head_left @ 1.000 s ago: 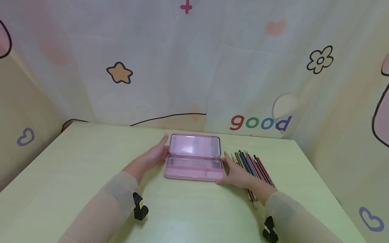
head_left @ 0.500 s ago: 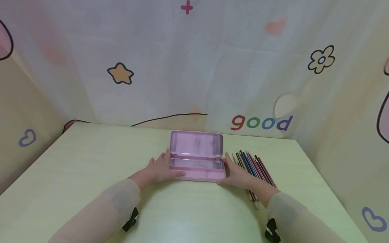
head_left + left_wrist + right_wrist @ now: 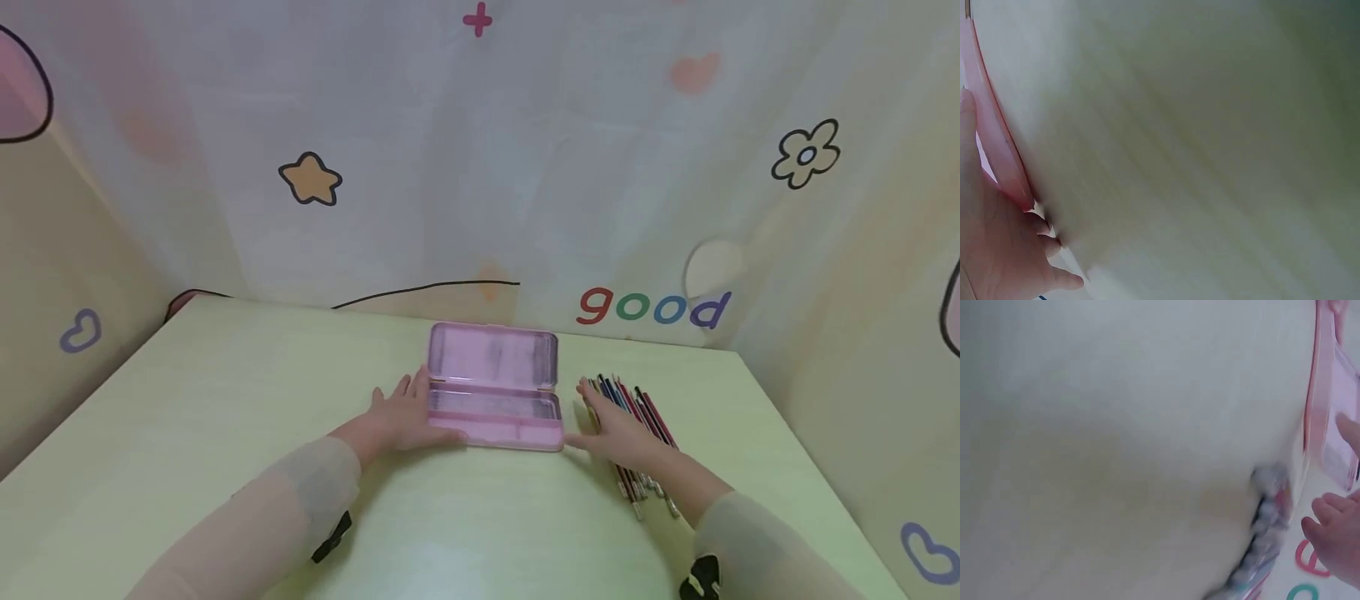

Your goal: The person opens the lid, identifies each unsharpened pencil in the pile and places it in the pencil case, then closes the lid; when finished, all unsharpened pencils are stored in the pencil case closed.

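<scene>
On the surface (image 3: 510,517), the pencil case (image 3: 495,427) touches my left hand (image 3: 401,421), fingers spread. My right hand (image 3: 621,432), fingers apart, is just beside the case, near the pencils (image 3: 655,417).

Pink rectangular pencil case (image 3: 492,389), lid hinged open at its far long side, tray divided into compartments, loose bundle of pencils (image 3: 656,417), red, black and blue among them, lying slantwise right of the case, apart from it

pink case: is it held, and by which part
Nothing looks gripped: the left hand, fingers spread, touches the pink case at its near left corner; the right hand appears empty.
</scene>
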